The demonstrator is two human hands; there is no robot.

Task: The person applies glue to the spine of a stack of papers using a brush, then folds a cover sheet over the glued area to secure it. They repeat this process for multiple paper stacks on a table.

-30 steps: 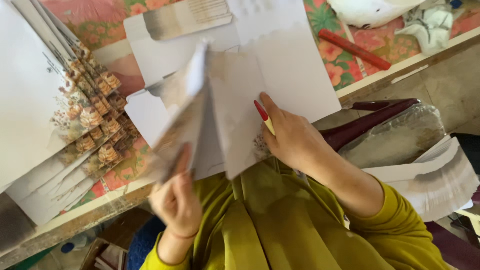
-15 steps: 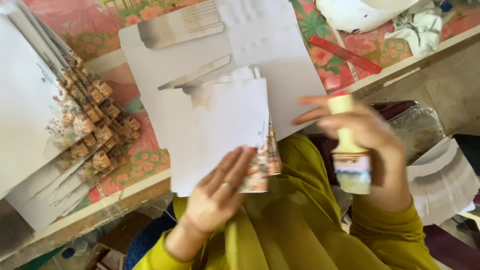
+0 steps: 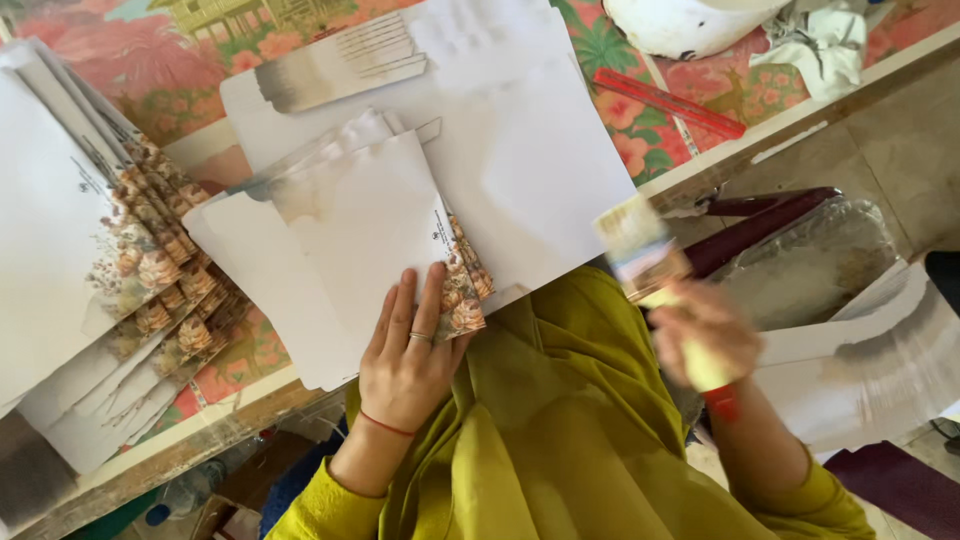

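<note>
White paper fills the view from above: a person in a mustard-yellow top presses the left hand (image 3: 410, 355), fingers spread flat and open, on the near edge of a small stack of folded cards (image 3: 360, 230) with floral-printed corners. The stack lies on a large white sheet (image 3: 540, 170) at the edge of a table (image 3: 260, 405) covered in a pink flowered cloth. The right hand (image 3: 705, 335), blurred, is closed around the pale handle of a flat paintbrush (image 3: 640, 245), held off the table's edge just right of the cards, bristles pointing toward them. More floral cards (image 3: 130, 250) fan out at left. A red ruler (image 3: 665, 102) and a white bowl (image 3: 690, 22) lie at the far side.
</note>
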